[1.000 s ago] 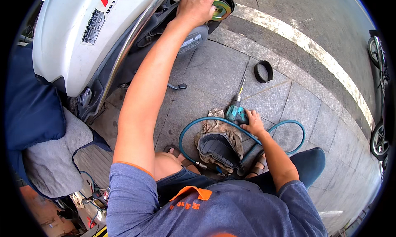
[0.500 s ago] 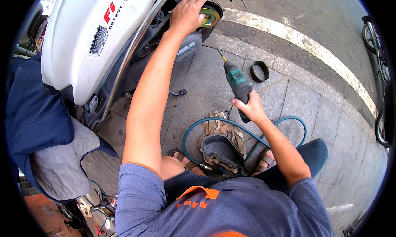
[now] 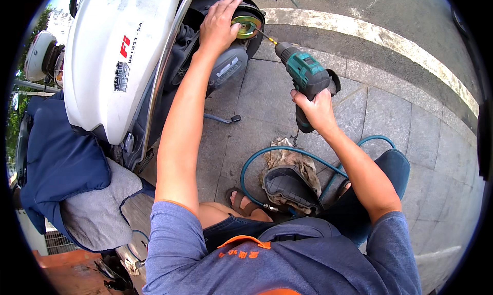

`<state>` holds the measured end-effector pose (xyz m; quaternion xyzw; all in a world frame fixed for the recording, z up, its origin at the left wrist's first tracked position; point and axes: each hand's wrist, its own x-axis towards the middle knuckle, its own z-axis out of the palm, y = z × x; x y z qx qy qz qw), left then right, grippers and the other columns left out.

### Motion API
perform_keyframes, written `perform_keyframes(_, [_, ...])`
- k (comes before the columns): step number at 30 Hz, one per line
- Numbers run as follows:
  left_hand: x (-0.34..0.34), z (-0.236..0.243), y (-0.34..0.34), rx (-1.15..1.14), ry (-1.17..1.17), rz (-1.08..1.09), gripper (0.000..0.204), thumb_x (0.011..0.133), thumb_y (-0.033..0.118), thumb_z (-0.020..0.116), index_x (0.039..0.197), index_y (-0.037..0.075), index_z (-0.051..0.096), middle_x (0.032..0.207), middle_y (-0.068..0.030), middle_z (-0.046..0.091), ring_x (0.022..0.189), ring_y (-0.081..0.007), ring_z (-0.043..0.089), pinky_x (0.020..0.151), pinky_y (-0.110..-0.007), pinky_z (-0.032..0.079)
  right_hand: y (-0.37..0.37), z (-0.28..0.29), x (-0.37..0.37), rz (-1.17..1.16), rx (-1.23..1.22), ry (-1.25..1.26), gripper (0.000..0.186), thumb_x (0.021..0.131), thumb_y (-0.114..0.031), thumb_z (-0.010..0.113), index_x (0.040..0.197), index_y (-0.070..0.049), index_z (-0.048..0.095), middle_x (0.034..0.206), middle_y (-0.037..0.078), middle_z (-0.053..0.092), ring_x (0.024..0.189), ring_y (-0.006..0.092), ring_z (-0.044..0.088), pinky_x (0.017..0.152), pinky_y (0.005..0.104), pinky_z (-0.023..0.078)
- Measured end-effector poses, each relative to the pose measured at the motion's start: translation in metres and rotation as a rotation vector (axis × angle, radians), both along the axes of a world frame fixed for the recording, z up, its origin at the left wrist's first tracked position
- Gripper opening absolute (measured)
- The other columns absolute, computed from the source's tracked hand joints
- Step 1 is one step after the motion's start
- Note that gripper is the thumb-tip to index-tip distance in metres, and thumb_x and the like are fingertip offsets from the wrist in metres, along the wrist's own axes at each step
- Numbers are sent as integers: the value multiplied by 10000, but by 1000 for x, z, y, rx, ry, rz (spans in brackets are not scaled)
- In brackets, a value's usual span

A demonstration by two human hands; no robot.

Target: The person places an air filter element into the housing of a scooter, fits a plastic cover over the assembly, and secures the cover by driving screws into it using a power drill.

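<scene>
My right hand [image 3: 320,111] grips a green and black cordless drill [image 3: 306,73] by its handle. Its long thin bit [image 3: 269,39] points up and left, the tip at a gold-coloured round metal disc [image 3: 247,26] on the side of a white scooter [image 3: 128,43]. Whether the tip touches the disc I cannot tell. My left hand [image 3: 220,27] rests with fingers stretched out on the dark housing beside the disc, its thumb at the disc's edge. A black ring [image 3: 335,83] on the pavement is partly covered by the drill.
Between my feet lie a black moulded cover [image 3: 291,187], a dirty rag [image 3: 280,147] and a looped teal hose [image 3: 251,164]. A dark lever [image 3: 224,119] sticks out below the scooter. A navy fleece-lined cover [image 3: 72,156] hangs at left. Beyond the paving runs a white-edged road [image 3: 354,30].
My right hand has moved the drill up and left, bringing its bit to the gold disc. The drill now partly hides the black ring. My left hand stays at the housing.
</scene>
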<state>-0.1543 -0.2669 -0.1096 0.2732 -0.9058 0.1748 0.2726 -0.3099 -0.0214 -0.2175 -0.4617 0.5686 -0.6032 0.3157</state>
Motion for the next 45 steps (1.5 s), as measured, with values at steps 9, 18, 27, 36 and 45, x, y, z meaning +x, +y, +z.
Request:
perform_keyframes(9, [-11,9,16,69,-19,-11,608,727,75,642,1315,65,488,1366,-146,490,1259,-342,453,1059,-414,387,0,-1,-6,-13,60,-118,352,729,-245,700,961,16,652,768,143,664,708,216,623,711,353,499])
perform_keyframes(18, [-8,3,11,-2,-19,-2,576,734,76,633,1296,66,509,1361,-147,487,1259,-335,450,1058,-409,392,-4,-2,-11,10,36,-165,304,766,-284,684,870,0,655,734,79,680,713,167,653,695,318,500])
perform_keyframes(27, [23,-32,69,155,310,-40,215,806,101,611,1019,69,614,1015,-121,637,965,-304,616,849,-396,496,-4,6,-14,49,58,-98,273,797,-219,662,927,18,627,761,77,655,690,161,635,675,310,503])
perform_keyframes(36, [205,-274,193,921,-36,562,274,814,204,685,1063,132,596,928,-108,644,896,-323,645,760,-423,514,-4,15,-5,46,61,-87,337,750,-203,671,1006,14,630,839,106,658,774,193,602,756,333,484])
perform_keyframes(45, [246,-286,160,921,-83,710,277,801,152,700,1036,114,558,1039,-128,615,1016,-370,598,836,-470,492,-5,29,-5,14,74,-194,263,756,-181,662,917,22,619,718,76,636,664,165,611,654,328,495])
